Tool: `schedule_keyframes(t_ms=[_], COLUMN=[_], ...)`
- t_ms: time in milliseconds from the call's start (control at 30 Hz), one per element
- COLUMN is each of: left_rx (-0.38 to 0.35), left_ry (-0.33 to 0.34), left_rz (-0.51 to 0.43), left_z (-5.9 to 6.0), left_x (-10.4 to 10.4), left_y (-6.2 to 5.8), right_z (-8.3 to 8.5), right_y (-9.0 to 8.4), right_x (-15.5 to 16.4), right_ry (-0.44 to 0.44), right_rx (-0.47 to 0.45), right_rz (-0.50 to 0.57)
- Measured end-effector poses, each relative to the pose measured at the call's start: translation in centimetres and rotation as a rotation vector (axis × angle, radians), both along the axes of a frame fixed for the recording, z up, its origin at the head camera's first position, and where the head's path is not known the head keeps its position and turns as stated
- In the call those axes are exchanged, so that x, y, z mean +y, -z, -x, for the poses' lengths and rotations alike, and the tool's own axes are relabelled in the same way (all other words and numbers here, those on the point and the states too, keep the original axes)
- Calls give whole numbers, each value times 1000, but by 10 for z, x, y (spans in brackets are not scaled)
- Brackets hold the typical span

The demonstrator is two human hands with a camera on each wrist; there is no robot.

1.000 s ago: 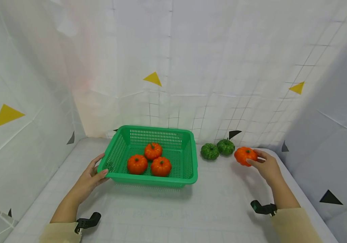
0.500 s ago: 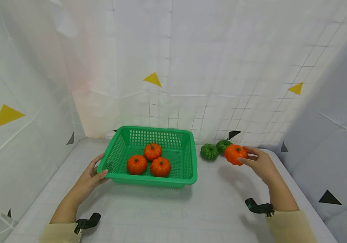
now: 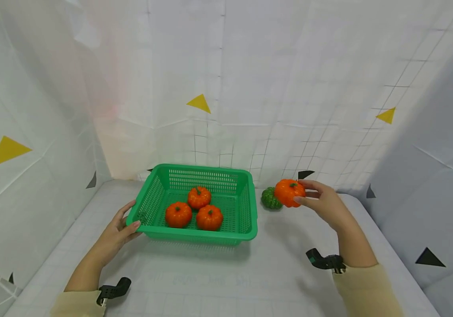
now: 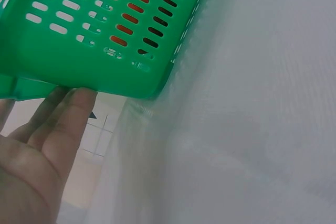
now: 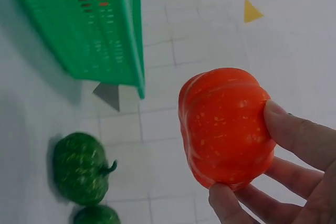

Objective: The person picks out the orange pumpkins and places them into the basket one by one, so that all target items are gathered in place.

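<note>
My right hand (image 3: 323,204) pinches an orange pumpkin (image 3: 288,193) between thumb and fingers, lifted off the table to the right of the green basket (image 3: 194,234). In the right wrist view the same pumpkin (image 5: 228,129) fills the middle, its ribbed side towards the camera. At the basket's left end my left hand (image 3: 115,233) holds the rim, thumb over the front corner; in the left wrist view its fingers (image 4: 68,124) reach under the rim. Inside the basket sit three orange pumpkins, at the back (image 3: 199,198), left (image 3: 178,215) and right (image 3: 209,218).
A green speckled pumpkin (image 3: 270,199) stands just right of the basket, partly behind the held one. The right wrist view shows a second green pumpkin (image 5: 96,215) beside it. White sheeting walls (image 3: 250,79) with yellow and black triangles enclose the white table (image 3: 218,281) behind and at both sides.
My right hand has carried the orange pumpkin leftwards and up, past the green pumpkins towards the basket. The left hand, the basket and the pumpkins in it have stayed put.
</note>
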State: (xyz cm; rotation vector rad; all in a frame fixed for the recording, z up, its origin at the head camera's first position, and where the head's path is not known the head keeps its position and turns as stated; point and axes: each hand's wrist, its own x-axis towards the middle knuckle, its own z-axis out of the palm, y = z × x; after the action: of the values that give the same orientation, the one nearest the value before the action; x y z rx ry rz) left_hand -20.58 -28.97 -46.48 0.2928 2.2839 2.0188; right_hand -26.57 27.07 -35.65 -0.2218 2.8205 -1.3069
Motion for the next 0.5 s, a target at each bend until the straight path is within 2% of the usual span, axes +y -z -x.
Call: schedule_keyframes(t_ms=[300,500], left_rx=[-8,-4], left_ry=[-4,-4], left_rz=[0,3], left_z=[-1,-2], left_x=[1,1], left_y=[-2,-3], right_z=[11,21], right_y=[-21,-27], right_x=[-43,-71], right_ry=[-119,-189], right_rx=[-4,-57], right_rz=[50,78])
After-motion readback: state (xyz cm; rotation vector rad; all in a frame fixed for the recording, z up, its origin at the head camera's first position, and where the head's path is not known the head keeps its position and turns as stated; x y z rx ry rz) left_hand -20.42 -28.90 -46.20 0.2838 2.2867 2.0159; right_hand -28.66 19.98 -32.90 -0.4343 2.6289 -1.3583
